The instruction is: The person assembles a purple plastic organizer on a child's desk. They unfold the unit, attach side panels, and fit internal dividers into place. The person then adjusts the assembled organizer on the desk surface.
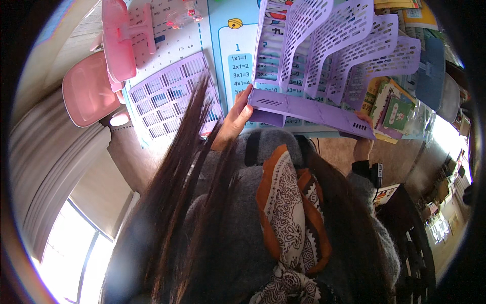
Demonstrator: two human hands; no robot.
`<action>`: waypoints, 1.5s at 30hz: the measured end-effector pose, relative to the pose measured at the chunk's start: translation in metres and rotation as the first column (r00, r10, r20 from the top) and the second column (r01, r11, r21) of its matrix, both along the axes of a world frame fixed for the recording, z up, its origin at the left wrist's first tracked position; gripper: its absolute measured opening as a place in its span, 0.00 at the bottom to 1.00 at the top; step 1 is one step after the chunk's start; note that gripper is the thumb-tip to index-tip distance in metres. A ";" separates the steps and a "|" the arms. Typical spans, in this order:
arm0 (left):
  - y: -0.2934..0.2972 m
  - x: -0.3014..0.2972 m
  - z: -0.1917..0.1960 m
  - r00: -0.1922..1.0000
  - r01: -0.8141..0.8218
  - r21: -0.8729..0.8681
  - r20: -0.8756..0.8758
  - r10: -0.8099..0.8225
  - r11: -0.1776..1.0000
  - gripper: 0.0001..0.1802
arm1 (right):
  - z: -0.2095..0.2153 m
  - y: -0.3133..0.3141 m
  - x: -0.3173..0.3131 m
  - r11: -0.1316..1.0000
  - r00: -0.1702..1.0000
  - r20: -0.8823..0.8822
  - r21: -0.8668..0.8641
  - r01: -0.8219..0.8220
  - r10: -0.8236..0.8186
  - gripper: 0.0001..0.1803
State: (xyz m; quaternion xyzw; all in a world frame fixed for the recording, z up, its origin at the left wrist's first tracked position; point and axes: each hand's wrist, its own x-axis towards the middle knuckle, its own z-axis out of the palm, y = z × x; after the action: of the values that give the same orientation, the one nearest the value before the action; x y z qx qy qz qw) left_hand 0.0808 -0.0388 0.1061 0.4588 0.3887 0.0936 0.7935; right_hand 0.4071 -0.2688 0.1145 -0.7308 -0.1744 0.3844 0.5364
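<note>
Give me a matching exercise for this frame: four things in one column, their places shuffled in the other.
Things:
1. divided rack
2. flat grid panel
3. green booklet
4. patterned scarf

Places:
A. on the person's chest
B. between the left hand and right hand
C. among papers on the right
D. on the tabletop, left of the left hand

Pairs: 1-B, 2-D, 3-C, 4-A

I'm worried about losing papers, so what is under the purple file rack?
Under the purple file rack, a blue mat with printed multiplication sums shows through the openings. Whatever the rack's solid panels cover cannot be seen.
</note>
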 end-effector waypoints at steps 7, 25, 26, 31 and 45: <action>-0.001 0.009 0.014 0.990 -0.003 0.096 -0.137 0.016 0.995 0.55 | 0.001 -0.001 0.002 0.998 0.998 -0.014 -0.014 0.056 -0.056 0.30; -0.007 0.016 0.004 0.978 -0.140 0.110 -0.136 0.155 0.984 0.49 | 0.011 0.013 -0.001 0.997 0.997 0.050 0.033 0.065 -0.067 0.38; -0.007 0.017 0.005 0.976 -0.165 0.113 -0.124 0.178 0.980 0.51 | 0.011 0.012 -0.001 0.998 0.997 0.042 0.024 0.059 -0.060 0.39; -0.008 0.022 0.004 0.965 -0.130 0.170 -0.205 0.164 0.977 0.54 | 0.009 0.009 0.001 0.996 0.996 0.067 -0.065 0.060 -0.055 0.41; -0.024 -0.010 -0.064 0.960 -0.243 0.135 -0.106 0.258 0.961 0.55 | -0.002 0.001 0.006 0.998 0.997 -0.042 -0.012 0.069 -0.069 0.30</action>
State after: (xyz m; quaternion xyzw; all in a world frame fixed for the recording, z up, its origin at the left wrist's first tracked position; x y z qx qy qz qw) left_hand 0.0705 -0.0626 0.0419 0.4579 0.4854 0.1884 0.7206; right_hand 0.4127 -0.2681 0.1128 -0.7308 -0.1356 0.3820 0.5492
